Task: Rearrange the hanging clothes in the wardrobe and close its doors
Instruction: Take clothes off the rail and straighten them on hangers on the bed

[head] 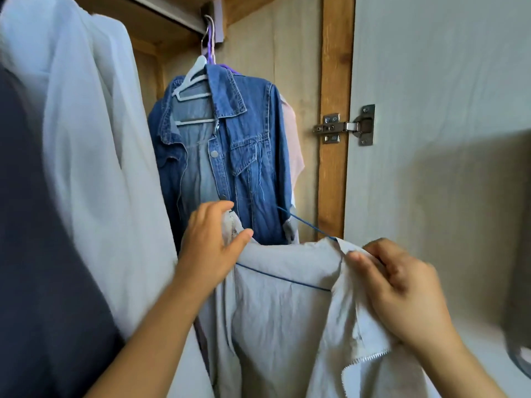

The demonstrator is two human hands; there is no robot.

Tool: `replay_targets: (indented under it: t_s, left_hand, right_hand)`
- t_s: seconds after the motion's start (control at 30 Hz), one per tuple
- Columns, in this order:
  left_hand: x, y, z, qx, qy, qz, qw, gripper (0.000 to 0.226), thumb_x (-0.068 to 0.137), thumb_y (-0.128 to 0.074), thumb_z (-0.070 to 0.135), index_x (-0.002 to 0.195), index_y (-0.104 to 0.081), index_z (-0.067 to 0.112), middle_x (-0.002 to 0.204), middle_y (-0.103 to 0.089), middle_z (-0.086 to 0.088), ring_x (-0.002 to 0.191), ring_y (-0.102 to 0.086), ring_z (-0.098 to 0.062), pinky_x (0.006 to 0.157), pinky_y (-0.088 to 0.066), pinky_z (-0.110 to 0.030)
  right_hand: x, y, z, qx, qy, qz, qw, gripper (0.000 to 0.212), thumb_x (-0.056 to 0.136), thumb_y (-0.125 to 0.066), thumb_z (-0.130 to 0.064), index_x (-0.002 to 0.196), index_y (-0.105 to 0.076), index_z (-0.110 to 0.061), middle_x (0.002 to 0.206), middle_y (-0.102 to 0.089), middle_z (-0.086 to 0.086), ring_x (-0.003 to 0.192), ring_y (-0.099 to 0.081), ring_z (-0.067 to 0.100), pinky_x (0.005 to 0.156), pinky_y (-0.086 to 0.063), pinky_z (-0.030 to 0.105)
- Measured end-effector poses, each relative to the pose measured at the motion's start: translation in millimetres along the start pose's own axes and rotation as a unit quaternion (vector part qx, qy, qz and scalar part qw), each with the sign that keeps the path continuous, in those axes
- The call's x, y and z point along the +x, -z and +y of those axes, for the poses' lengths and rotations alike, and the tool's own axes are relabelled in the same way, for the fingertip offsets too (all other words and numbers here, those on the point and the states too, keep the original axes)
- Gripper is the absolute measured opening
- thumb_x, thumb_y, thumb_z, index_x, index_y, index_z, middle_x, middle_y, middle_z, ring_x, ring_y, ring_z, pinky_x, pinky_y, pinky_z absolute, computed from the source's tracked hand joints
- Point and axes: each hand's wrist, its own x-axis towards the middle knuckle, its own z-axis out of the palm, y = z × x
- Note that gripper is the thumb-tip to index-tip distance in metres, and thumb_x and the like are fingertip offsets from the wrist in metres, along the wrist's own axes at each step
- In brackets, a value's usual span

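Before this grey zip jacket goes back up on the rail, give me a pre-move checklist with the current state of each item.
1. Left hand has a grip on the grey jacket at its zipper edge: ok.
2. Right hand pinches the jacket's other shoulder: ok.
3. Blue wire hanger seated in both shoulders: cannot tell, fabric hides most of it.
4. Hanger hook free to catch the rail: cannot tell, hook hidden.
5. Free rail space left of the denim jacket: ok.
6. Wardrobe door open, out of the way: ok.
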Motion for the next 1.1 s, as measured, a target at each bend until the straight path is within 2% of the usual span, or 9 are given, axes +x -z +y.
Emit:
replay_targets:
  t_s: [0.07, 0.17, 0.3, 0.37, 0.5, 0.7, 0.77, 0.93, 1.1]
  left_hand:
    - [-13, -1, 2, -0.002, -0.022, 0.015, 1.000, 0.057, 0.079, -0.049, 0.053, 0.117, -0.057, 0.011, 0.113, -0.057, -0.004, 0.104, -0.047, -0.019, 0.092, -0.032, -0.027]
    - [-31, -3, 5, -0.055, -0.055, -0.067, 0.995, 0.046, 0.088, -0.037, 0.050, 0.098, -0.067, 0.015, 0.097, -0.063, 0.008, 0.092, -0.057, -0.012, 0.086, -0.041, -0.031]
    - [-79, -12, 19, -0.121, -0.076, -0.103, 0.984, 0.041, 0.092, -0.036, 0.047, 0.068, -0.051, 0.018, 0.072, -0.047, 0.012, 0.067, -0.048, -0.003, 0.064, -0.037, -0.023]
    - [-108, -15, 33, -0.131, -0.084, -0.083, 0.984, 0.042, 0.095, -0.035, 0.052, 0.068, -0.047, 0.021, 0.071, -0.043, 0.013, 0.063, -0.043, -0.004, 0.062, -0.034, -0.017]
    - [-157, -20, 70, -0.151, -0.096, -0.095, 0.979, 0.043, 0.097, -0.036, 0.050, 0.071, -0.048, 0.019, 0.071, -0.041, 0.008, 0.059, -0.041, -0.009, 0.057, -0.035, -0.027]
    - [-211, -38, 149, -0.216, -0.166, -0.118, 0.955, 0.053, 0.099, -0.041, 0.040, 0.064, -0.056, 0.003, 0.062, -0.047, 0.002, 0.057, -0.041, -0.010, 0.052, -0.037, -0.024]
    - [-225, -49, 173, -0.236, -0.164, -0.124, 0.950, 0.047, 0.098, -0.043, 0.039, 0.065, -0.054, 0.007, 0.061, -0.047, 0.001, 0.056, -0.042, -0.012, 0.052, -0.038, -0.028]
    - [-260, -76, 252, -0.326, -0.175, -0.166, 0.914, 0.034, 0.098, -0.042, 0.043, 0.072, -0.045, 0.022, 0.061, -0.046, 0.002, 0.053, -0.044, -0.016, 0.051, -0.039, -0.035]
    - [-280, -94, 336, -0.412, -0.200, -0.196, 0.867, 0.038, 0.097, -0.043, 0.045, 0.069, -0.046, 0.019, 0.064, -0.036, 0.013, 0.053, -0.037, -0.007, 0.047, -0.036, -0.030]
  right_hand:
    - [-22, 17, 2, 0.001, -0.015, -0.004, 1.000, 0.041, 0.077, -0.040, -0.060, 0.067, -0.053, -0.023, 0.055, -0.057, -0.005, 0.061, -0.053, 0.015, 0.055, -0.039, 0.027]
    - [-58, 41, 6, 0.006, -0.039, -0.019, 0.999, 0.038, 0.078, -0.043, -0.058, 0.068, -0.054, -0.024, 0.058, -0.057, -0.008, 0.057, -0.053, 0.012, 0.051, -0.039, 0.024]
    - [-108, 72, 10, 0.025, -0.083, -0.079, 0.993, 0.020, 0.082, -0.053, -0.046, 0.071, -0.056, -0.030, 0.055, -0.054, -0.011, 0.053, -0.050, 0.005, 0.050, -0.038, 0.020]
    - [-131, 88, 13, 0.033, -0.098, -0.094, 0.990, 0.015, 0.083, -0.055, -0.038, 0.070, -0.060, -0.032, 0.060, -0.057, -0.012, 0.058, -0.054, 0.004, 0.052, -0.038, 0.014]
    - [-175, 124, 20, 0.008, -0.116, -0.088, 0.989, 0.020, 0.084, -0.052, -0.039, 0.072, -0.063, -0.027, 0.067, -0.060, -0.009, 0.065, -0.059, 0.005, 0.057, -0.041, 0.016]
    - [-230, 185, 17, -0.037, -0.157, -0.077, 0.984, 0.022, 0.086, -0.056, -0.033, 0.069, -0.066, -0.023, 0.063, -0.056, -0.009, 0.063, -0.055, 0.007, 0.056, -0.039, 0.015]
    - [-244, 208, 18, -0.047, -0.180, -0.068, 0.980, 0.022, 0.086, -0.057, -0.033, 0.070, -0.067, -0.022, 0.064, -0.057, -0.008, 0.062, -0.057, 0.010, 0.056, -0.042, 0.020]
    - [-277, 276, 17, -0.113, -0.198, -0.036, 0.973, 0.033, 0.088, -0.051, -0.040, 0.070, -0.066, -0.016, 0.064, -0.057, -0.004, 0.059, -0.056, 0.015, 0.054, -0.044, 0.034]
    - [-305, 340, 9, -0.210, -0.229, -0.012, 0.950, 0.028, 0.086, -0.052, -0.044, 0.077, -0.066, -0.022, 0.064, -0.056, -0.009, 0.061, -0.056, 0.008, 0.055, -0.046, 0.028]
